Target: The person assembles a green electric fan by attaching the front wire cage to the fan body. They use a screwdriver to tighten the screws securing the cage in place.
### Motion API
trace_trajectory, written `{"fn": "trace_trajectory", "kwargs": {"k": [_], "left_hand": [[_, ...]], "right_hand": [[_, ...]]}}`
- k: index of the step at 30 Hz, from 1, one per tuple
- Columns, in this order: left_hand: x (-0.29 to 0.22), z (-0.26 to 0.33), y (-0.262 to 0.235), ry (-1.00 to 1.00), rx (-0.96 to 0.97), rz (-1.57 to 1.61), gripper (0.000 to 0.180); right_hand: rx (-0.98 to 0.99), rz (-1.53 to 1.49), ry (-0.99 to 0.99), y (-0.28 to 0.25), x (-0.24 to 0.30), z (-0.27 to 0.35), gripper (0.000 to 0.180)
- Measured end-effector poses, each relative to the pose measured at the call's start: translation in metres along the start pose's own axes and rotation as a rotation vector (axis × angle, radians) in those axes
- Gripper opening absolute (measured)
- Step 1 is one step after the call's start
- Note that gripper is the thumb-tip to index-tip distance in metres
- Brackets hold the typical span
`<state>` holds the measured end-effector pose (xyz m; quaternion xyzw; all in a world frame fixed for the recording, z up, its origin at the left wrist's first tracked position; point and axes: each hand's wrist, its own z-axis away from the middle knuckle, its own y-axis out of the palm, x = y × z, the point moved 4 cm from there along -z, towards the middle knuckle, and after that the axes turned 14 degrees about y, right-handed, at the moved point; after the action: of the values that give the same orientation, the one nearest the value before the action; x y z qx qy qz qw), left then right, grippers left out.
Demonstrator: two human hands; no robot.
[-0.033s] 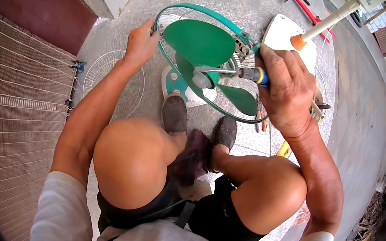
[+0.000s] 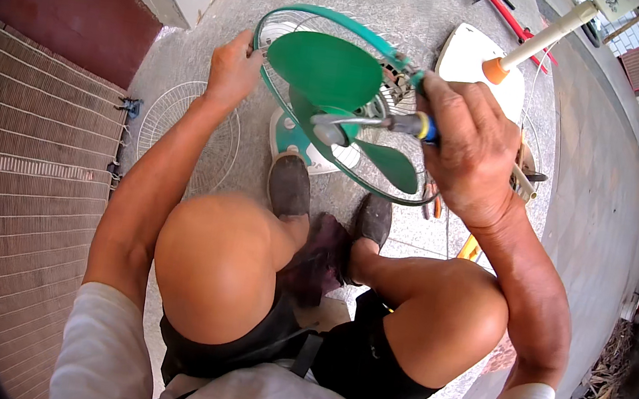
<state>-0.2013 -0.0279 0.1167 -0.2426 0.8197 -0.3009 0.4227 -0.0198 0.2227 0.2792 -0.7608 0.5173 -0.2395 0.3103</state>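
My left hand [image 2: 233, 71] is closed on the left side of a green guard ring [image 2: 312, 10], which is tilted around the green fan blades [image 2: 324, 69]. On the ring's right side, my right hand [image 2: 475, 151] grips a screwdriver [image 2: 406, 124] with a blue and yellow handle, its fingers also against the ring. The screwdriver's metal shaft crosses in front of the blades toward the grey hub; its tip's exact contact I cannot tell. Below the blades, the fan's white and green base [image 2: 293, 138] rests on the ground beside my shoe.
A white wire guard [image 2: 191, 134] lies on the ground at left, near a brown slatted mat [image 2: 27, 209]. At upper right stands a white base with a pole [image 2: 551, 36]. A red tool [image 2: 509, 19] lies behind it. Pliers [image 2: 434, 202] lie right of the fan.
The ring and blades have shifted slightly left. My right hand and the screwdriver have moved a little left with them.
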Motion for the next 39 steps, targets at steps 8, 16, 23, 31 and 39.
{"fn": "trace_trajectory", "kwargs": {"k": [8, 16, 23, 31, 39], "left_hand": [[0.07, 0.022, -0.001, -0.318, -0.042, 0.25, 0.018], [-0.052, 0.019, -0.114, -0.369, 0.145, 0.83, 0.03], [-0.153, 0.049, -0.136, -0.523, 0.506, 1.027, 0.037], [-0.142, 0.04, -0.109, -0.695, 0.137, 1.254, 0.047], [-0.156, 0.042, -0.082, -0.692, 0.188, 1.542, 0.054]], "right_hand": [[0.063, 0.009, -0.152, 0.032, 0.069, -0.024, 0.032], [0.053, 0.114, -0.073, 0.033, 0.074, -0.016, 0.032], [0.009, 0.094, 0.029, 0.036, 0.074, -0.013, 0.031], [-0.082, -0.008, 0.028, 0.036, 0.066, -0.005, 0.034], [-0.069, -0.054, 0.04, 0.032, 0.059, -0.003, 0.035]]}}
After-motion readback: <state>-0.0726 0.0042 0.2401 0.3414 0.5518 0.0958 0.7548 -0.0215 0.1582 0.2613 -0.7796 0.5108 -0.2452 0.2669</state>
